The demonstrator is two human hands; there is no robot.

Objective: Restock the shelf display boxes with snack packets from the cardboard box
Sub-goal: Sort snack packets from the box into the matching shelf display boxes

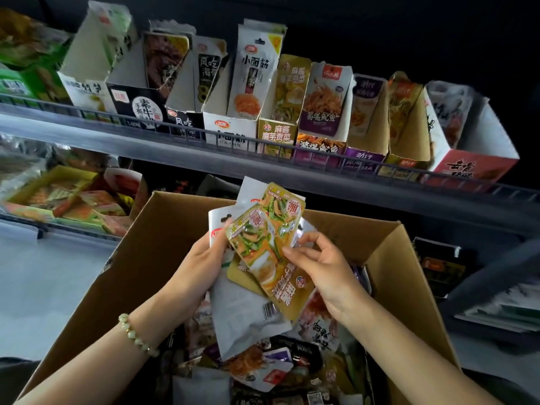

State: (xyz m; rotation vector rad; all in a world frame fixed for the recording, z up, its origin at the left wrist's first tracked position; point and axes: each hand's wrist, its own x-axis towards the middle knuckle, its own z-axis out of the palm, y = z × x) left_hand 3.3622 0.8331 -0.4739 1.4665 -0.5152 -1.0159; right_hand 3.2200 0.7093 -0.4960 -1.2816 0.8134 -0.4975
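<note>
Gold foil stock, sorting step. Item: gold packets [263, 247] with green-and-orange vegetable print, at least two, fanned in front of some white packets [242, 311], all held up over the open cardboard box [152, 247].

Holder: left hand [201, 264], fingers [217, 241] curled round the left edge of the bundle. Right hand [324, 267]: thumb and forefinger pinch the right edge of the front gold packet, other fingers loosely spread above it.

Step, by my reading: pulling the gold ones out of a mixed handful, none shelved from this handful yet.

Next move calls for: squaring the gold ones together, lifting them to the matching gold display box [276, 133] straight above, and sliding them in upright behind the packet already standing there. Tight gap between neighbours, so thin edge first.

Box contents: many mixed packets heaped loose below.

Fixture: grey shelf [87, 133] with wire front rail, a row of torn-open display boxes side by side; lower shelf [58, 200] at left holds loose packets. Pale flat surface [43, 273] left of the box.

Room: dim, dark behind the shelving.
</note>
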